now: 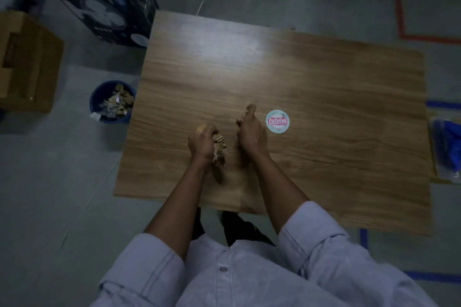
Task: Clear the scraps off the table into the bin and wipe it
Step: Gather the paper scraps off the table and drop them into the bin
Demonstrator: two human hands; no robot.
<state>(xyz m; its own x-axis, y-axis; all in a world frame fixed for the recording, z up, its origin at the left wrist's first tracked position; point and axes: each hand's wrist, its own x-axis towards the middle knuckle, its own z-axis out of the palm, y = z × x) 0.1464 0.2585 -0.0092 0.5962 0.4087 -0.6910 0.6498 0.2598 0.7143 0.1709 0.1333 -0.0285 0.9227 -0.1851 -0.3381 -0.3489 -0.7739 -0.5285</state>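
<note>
Centrally, near the front of the wooden table (pixel 324 82), a bunch of scraps (pixel 220 149) is gripped by the left hand (pixel 203 141), whose fingers are curled round it. The scraps are seen as torn tan and brown cardboard bits, some striped with white, crumpled together. The right hand (pixel 249 132) is held just beside them, fingers partly bent; whether anything is held in it cannot be told. A round white disc (pixel 277 121) with pink lettering lies just right of it. Similar scraps are heaped in the blue bin (pixel 96 97) on the floor by the table's left edge.
</note>
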